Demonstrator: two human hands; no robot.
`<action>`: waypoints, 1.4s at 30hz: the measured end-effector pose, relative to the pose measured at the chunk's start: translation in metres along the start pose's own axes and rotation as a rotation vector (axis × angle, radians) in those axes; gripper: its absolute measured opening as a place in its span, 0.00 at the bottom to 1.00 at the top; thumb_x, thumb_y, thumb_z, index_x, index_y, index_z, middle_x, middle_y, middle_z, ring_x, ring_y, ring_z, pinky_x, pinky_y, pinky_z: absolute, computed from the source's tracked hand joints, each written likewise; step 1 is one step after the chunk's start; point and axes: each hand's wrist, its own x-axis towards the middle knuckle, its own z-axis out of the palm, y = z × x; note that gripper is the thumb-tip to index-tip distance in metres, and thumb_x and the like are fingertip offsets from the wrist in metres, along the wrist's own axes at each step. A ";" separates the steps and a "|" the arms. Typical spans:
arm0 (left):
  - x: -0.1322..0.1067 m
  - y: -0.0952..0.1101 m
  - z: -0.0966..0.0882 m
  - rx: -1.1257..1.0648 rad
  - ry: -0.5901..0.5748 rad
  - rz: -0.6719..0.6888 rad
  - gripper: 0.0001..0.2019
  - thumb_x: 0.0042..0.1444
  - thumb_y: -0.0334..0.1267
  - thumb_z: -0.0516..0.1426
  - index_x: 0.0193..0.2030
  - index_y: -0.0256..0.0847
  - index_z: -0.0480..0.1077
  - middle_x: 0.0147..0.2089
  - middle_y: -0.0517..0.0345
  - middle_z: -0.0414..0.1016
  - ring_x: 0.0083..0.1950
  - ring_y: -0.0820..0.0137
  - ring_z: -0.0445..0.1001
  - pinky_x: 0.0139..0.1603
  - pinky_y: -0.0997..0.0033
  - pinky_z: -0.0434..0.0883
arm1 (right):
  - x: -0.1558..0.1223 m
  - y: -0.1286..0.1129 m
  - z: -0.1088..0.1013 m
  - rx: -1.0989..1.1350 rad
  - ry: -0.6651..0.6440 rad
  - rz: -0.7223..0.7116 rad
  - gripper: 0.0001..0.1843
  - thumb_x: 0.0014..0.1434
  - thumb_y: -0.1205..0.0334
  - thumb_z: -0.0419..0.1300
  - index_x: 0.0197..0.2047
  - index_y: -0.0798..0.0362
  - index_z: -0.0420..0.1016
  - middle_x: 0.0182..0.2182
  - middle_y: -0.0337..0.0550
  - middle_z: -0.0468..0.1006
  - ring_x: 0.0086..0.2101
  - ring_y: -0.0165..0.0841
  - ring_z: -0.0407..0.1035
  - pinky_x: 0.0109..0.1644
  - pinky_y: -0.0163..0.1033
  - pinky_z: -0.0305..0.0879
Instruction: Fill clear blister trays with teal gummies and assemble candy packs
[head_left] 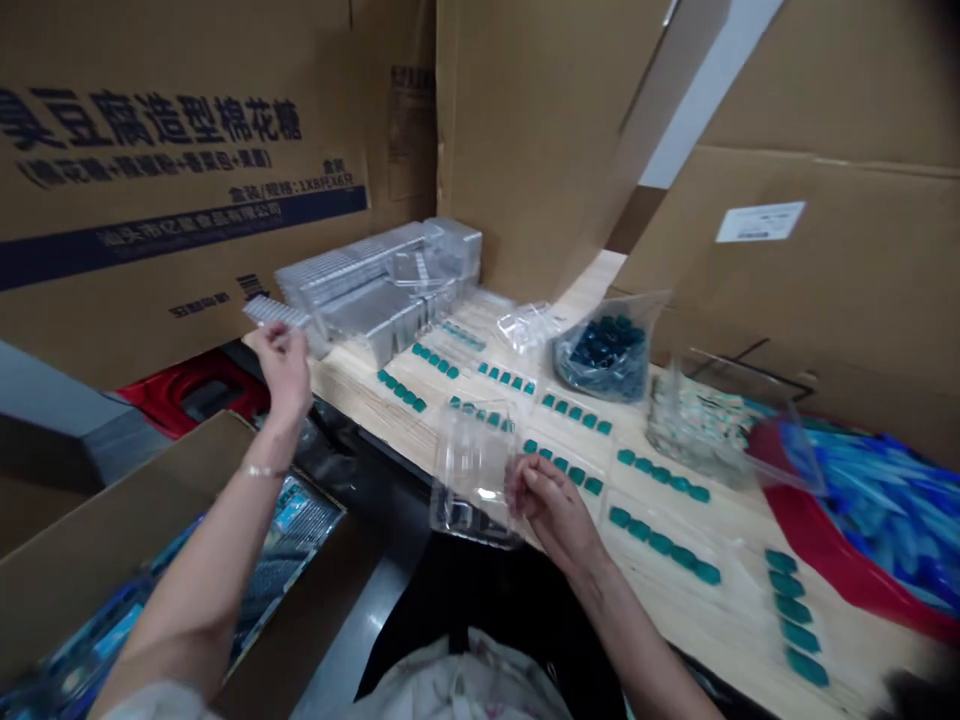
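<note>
My left hand (pixel 285 365) is raised at the left end of the wooden table (pixel 720 620), its fingers pinched on a thin clear plastic piece (pixel 274 312) drawn from the stack of clear trays (pixel 375 285). My right hand (pixel 547 500) grips a clear plastic blister tray (pixel 472 470) held over the table's near edge. Rows of small teal pieces (pixel 660 540) lie on the tabletop in front of me, apparently inside flat clear trays.
A clear bag of dark teal pieces (pixel 604 355) and a bag of small printed packets (pixel 697 420) sit behind the rows. A red bin of blue items (pixel 885 520) is at the right. Cardboard boxes (pixel 187 150) wall the back; an open carton (pixel 90 560) stands at lower left.
</note>
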 end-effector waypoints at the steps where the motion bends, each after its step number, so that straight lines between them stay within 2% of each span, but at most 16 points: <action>1: -0.031 0.007 0.004 -0.104 -0.083 -0.087 0.17 0.55 0.42 0.55 0.48 0.37 0.59 0.49 0.52 0.65 0.50 0.68 0.67 0.49 0.68 0.66 | 0.001 0.001 -0.001 0.035 -0.002 -0.016 0.07 0.54 0.60 0.60 0.29 0.54 0.69 0.24 0.36 0.66 0.22 0.24 0.61 0.24 0.30 0.56; 3: -0.093 0.024 0.011 -0.337 -0.430 -0.385 0.18 0.54 0.49 0.54 0.45 0.37 0.64 0.45 0.49 0.70 0.47 0.66 0.71 0.47 0.65 0.69 | 0.005 0.005 -0.003 0.090 -0.014 -0.037 0.07 0.54 0.60 0.59 0.29 0.54 0.69 0.25 0.36 0.66 0.22 0.24 0.60 0.23 0.29 0.56; 5: -0.143 0.041 0.019 -0.567 -0.749 -0.711 0.26 0.55 0.56 0.49 0.49 0.37 0.64 0.50 0.43 0.69 0.49 0.59 0.71 0.49 0.55 0.68 | 0.010 0.011 -0.004 0.118 -0.038 -0.049 0.07 0.54 0.59 0.59 0.29 0.54 0.69 0.25 0.36 0.66 0.22 0.23 0.60 0.23 0.29 0.56; 7: -0.174 0.053 0.025 -0.674 -0.860 -0.844 0.24 0.54 0.53 0.53 0.52 0.38 0.62 0.53 0.41 0.68 0.50 0.55 0.72 0.48 0.49 0.69 | 0.012 0.016 -0.006 0.120 -0.036 -0.052 0.08 0.54 0.59 0.60 0.29 0.54 0.70 0.26 0.36 0.67 0.24 0.24 0.61 0.26 0.30 0.58; 10: -0.191 0.058 0.030 -0.673 -0.762 -0.784 0.23 0.51 0.38 0.59 0.53 0.42 0.60 0.54 0.45 0.68 0.48 0.56 0.73 0.46 0.51 0.71 | 0.008 0.019 -0.009 0.090 0.011 -0.026 0.10 0.55 0.55 0.58 0.35 0.53 0.71 0.32 0.40 0.72 0.31 0.27 0.66 0.35 0.32 0.64; 12: -0.194 0.057 0.032 -0.655 -0.675 -0.728 0.22 0.50 0.35 0.60 0.52 0.42 0.60 0.54 0.47 0.68 0.47 0.58 0.74 0.45 0.53 0.71 | 0.001 0.018 -0.011 0.040 0.040 -0.017 0.15 0.56 0.52 0.57 0.44 0.51 0.70 0.39 0.43 0.74 0.35 0.30 0.68 0.40 0.37 0.65; 14: -0.197 0.057 0.034 -0.640 -0.656 -0.700 0.21 0.51 0.36 0.60 0.51 0.42 0.60 0.53 0.48 0.68 0.46 0.59 0.74 0.45 0.54 0.72 | -0.006 0.014 -0.011 -0.047 0.090 -0.046 0.22 0.54 0.52 0.59 0.50 0.50 0.65 0.41 0.44 0.75 0.37 0.32 0.69 0.42 0.40 0.66; 18: -0.200 0.065 0.035 -0.541 -0.819 -0.713 0.23 0.50 0.36 0.60 0.52 0.43 0.60 0.51 0.48 0.70 0.44 0.60 0.75 0.42 0.54 0.73 | -0.013 0.004 -0.012 -0.159 0.202 -0.117 0.32 0.47 0.56 0.65 0.54 0.49 0.60 0.38 0.42 0.76 0.33 0.31 0.71 0.37 0.38 0.67; 22: -0.197 0.074 0.036 -0.473 -1.022 -0.731 0.25 0.50 0.38 0.60 0.56 0.43 0.60 0.52 0.46 0.70 0.44 0.58 0.75 0.42 0.53 0.73 | -0.015 -0.008 -0.018 -0.135 0.173 -0.125 0.29 0.44 0.58 0.68 0.48 0.52 0.64 0.30 0.40 0.77 0.27 0.30 0.71 0.32 0.36 0.68; 26: -0.219 0.075 0.052 -0.700 -0.814 -0.679 0.29 0.50 0.51 0.57 0.59 0.51 0.57 0.62 0.49 0.60 0.58 0.57 0.65 0.56 0.51 0.64 | -0.019 -0.011 -0.020 0.059 0.441 -0.280 0.23 0.40 0.59 0.69 0.38 0.53 0.64 0.30 0.39 0.76 0.29 0.30 0.72 0.35 0.38 0.70; 29: -0.255 0.070 0.071 -0.721 -0.741 -0.718 0.31 0.44 0.45 0.64 0.56 0.57 0.59 0.63 0.56 0.58 0.61 0.59 0.61 0.58 0.56 0.64 | -0.021 0.000 -0.015 0.147 0.599 -0.368 0.22 0.40 0.60 0.70 0.36 0.52 0.64 0.31 0.37 0.76 0.28 0.29 0.71 0.34 0.37 0.71; 32: -0.276 0.067 0.089 -0.711 -0.703 -0.756 0.21 0.47 0.38 0.63 0.48 0.52 0.64 0.58 0.60 0.66 0.61 0.64 0.62 0.59 0.62 0.64 | -0.025 0.008 -0.020 0.127 0.603 -0.342 0.21 0.43 0.57 0.68 0.38 0.52 0.64 0.31 0.38 0.75 0.28 0.30 0.71 0.33 0.39 0.71; 34: -0.272 0.067 0.100 -0.682 -0.704 -0.780 0.16 0.48 0.36 0.62 0.45 0.48 0.66 0.53 0.59 0.71 0.58 0.64 0.66 0.57 0.63 0.66 | -0.034 0.000 -0.037 0.007 0.594 -0.339 0.22 0.44 0.55 0.67 0.41 0.51 0.64 0.31 0.39 0.75 0.29 0.32 0.71 0.33 0.40 0.70; 36: -0.260 0.070 0.112 -0.629 -0.771 -0.818 0.16 0.47 0.34 0.62 0.44 0.44 0.66 0.50 0.56 0.73 0.54 0.62 0.70 0.53 0.62 0.70 | -0.047 -0.026 -0.069 -0.220 0.648 -0.405 0.22 0.45 0.55 0.66 0.42 0.52 0.66 0.31 0.39 0.75 0.29 0.32 0.71 0.33 0.39 0.69; 39: -0.247 0.076 0.135 -0.549 -0.979 -0.880 0.16 0.47 0.33 0.62 0.44 0.42 0.65 0.51 0.50 0.72 0.50 0.58 0.72 0.44 0.63 0.74 | -0.067 -0.092 -0.132 -0.705 0.763 -0.542 0.10 0.50 0.58 0.61 0.35 0.53 0.72 0.32 0.43 0.75 0.32 0.33 0.69 0.37 0.38 0.66; 42: -0.255 0.083 0.166 -0.540 -1.250 -0.950 0.12 0.48 0.33 0.61 0.41 0.40 0.66 0.56 0.48 0.68 0.50 0.56 0.72 0.38 0.64 0.76 | -0.071 -0.159 -0.193 -1.196 0.793 -0.583 0.08 0.53 0.63 0.55 0.34 0.54 0.74 0.34 0.45 0.76 0.35 0.35 0.69 0.41 0.39 0.63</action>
